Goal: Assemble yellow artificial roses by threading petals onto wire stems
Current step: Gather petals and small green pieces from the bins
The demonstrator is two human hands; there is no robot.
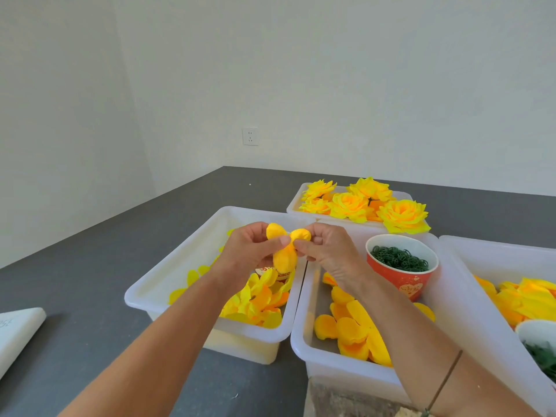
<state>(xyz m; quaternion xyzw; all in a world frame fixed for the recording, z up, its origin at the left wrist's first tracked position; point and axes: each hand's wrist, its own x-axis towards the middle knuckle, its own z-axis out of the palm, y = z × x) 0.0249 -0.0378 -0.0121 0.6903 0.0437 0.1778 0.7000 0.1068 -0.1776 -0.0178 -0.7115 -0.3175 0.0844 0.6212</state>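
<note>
A yellow petal piece is pinched between left hand and right hand, held above the petal bins, probably for threading; no wire stem is discernible.

A white wall socket sits on the pale wall; a white flat slab lies at the dark grey bench's left edge.
</note>
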